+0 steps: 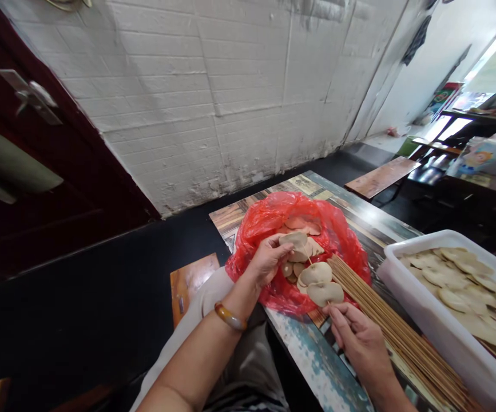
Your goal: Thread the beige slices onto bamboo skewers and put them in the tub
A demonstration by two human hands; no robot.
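A: In the head view, what are the hands doing?

B: The left hand (271, 257) pinches a flat, beige, rounded slice (293, 239), fingers nearly closed. The right hand (357, 332) grips the lower end of a thin wooden skewer (309, 259) carrying more beige slices (325, 293). I can't tell whether its tip has pierced the pinched slice.

A: Where is that?

B: Above a crumpled, translucent red plastic bag (337, 226), open, with loose slices inside.

A: Anything in the way?

B: A long bundle of straight tan wooden sticks (385, 309) reaches the bag's right edge, running between it and a white rectangular plastic tub (408, 283), which holds skewered slices. The right hand is just beside the bundle.

A: And the surface, the room?

B: A patchwork-patterned table (297, 337), its paint-like blue worn near the front. Beyond are a white brick-patterned wall (230, 114), a dark red door (71, 189), a brown wooden bench (383, 177) and black flooring (88, 309).
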